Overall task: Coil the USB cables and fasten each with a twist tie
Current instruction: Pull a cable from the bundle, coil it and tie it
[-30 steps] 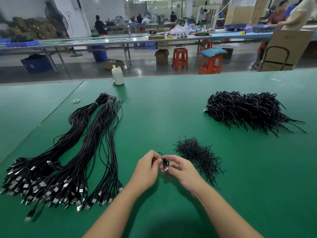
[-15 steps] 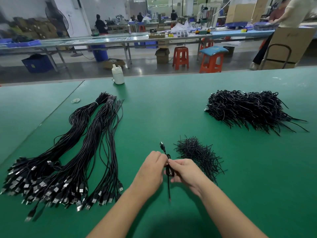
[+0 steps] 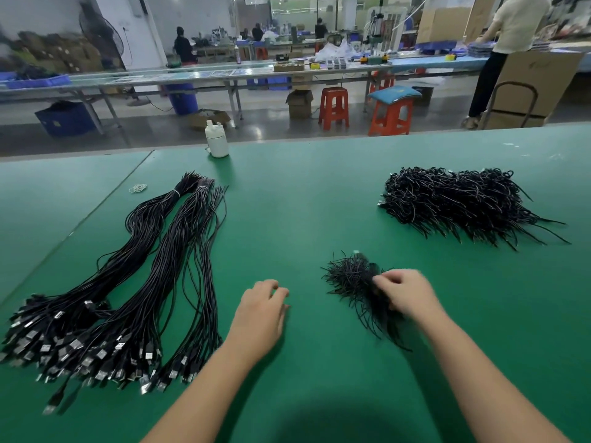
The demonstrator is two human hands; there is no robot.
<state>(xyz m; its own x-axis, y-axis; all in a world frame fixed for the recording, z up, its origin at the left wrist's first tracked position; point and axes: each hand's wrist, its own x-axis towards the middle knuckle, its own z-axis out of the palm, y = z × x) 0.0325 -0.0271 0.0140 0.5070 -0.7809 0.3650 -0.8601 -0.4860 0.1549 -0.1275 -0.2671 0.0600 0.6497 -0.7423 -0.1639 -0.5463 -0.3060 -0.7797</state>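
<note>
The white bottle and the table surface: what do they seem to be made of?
The white bottle looks like opaque plastic, matte with soft highlights. The table surface seems a green rubber or vinyl mat: smooth, with a dull sheen and a seam at left.

Orange stools (image 3: 333, 107) stand on grey workshop floor (image 3: 271, 123).

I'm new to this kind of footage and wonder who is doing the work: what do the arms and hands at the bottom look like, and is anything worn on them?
They are a person's two bare arms. The left hand and the right hand wear no gloves, and no rings, watch or bracelet show. Both forearms are uncovered to the frame's lower edge, with no sleeve visible. The right hand is motion-blurred, so fine details there cannot be told.
</note>
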